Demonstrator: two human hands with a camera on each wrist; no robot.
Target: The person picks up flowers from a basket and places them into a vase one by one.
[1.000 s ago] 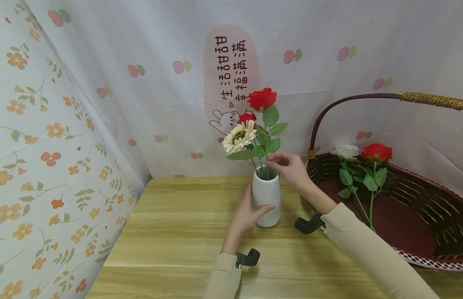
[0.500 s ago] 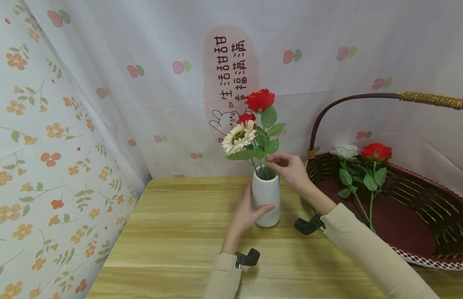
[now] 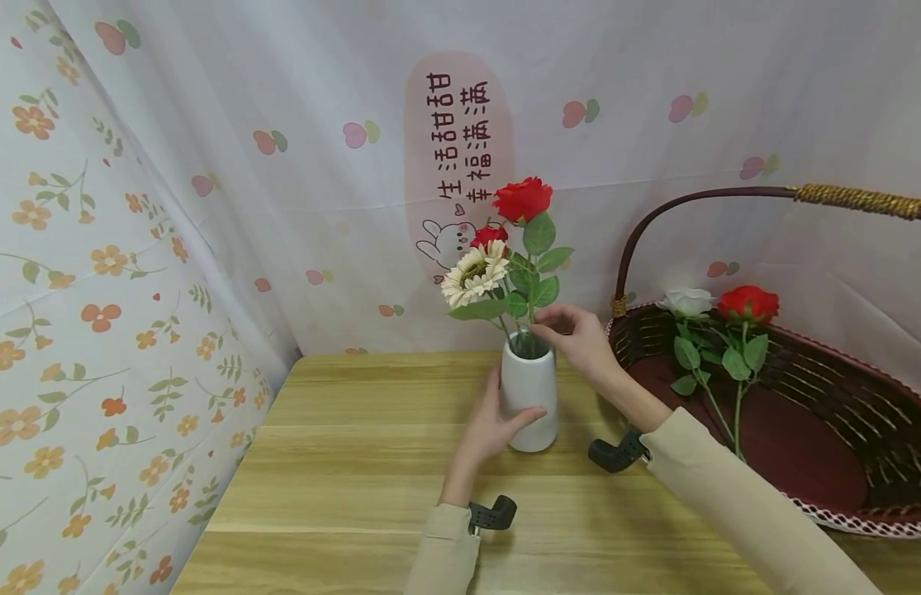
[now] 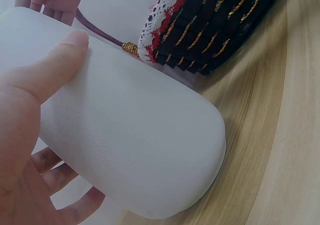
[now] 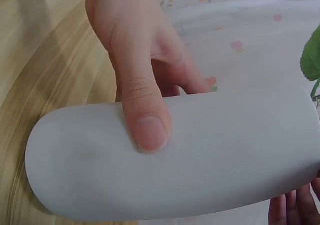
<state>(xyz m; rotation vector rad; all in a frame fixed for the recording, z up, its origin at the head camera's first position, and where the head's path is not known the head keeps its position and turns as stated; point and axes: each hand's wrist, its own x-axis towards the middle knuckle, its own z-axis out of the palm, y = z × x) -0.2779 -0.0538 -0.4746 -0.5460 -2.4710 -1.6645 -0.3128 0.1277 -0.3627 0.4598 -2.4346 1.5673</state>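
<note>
Two hands shared the work at a white vase (image 3: 536, 382) standing on the bench (image 3: 356, 450), left of a dark woven basket (image 3: 854, 388). The left hand (image 3: 492, 421) gripped the vase, its thumb across the front and its other fingers round the far side. The right hand (image 3: 576, 337) pinched the stem of a tall red rose (image 3: 523, 200) between thumb and forefinger, just above the vase mouth.

The step in hand looked to be setting this rose among the cream daisy (image 3: 475, 277) and the smaller red flower (image 3: 490, 237) beside it. The next move seemed to call for guiding the stem to its resting angle while the left hand steadied the vase, then letting go.

The rose pointed bloom up, its long axis nearly upright with a slight lean to the person's left; its lower end was hidden inside the vase. The vase's own long axis ran upright, mouth upward. A white rose (image 3: 686, 302) and another red rose (image 3: 748, 305) lay in the basket, blooms towards its far side.
</note>
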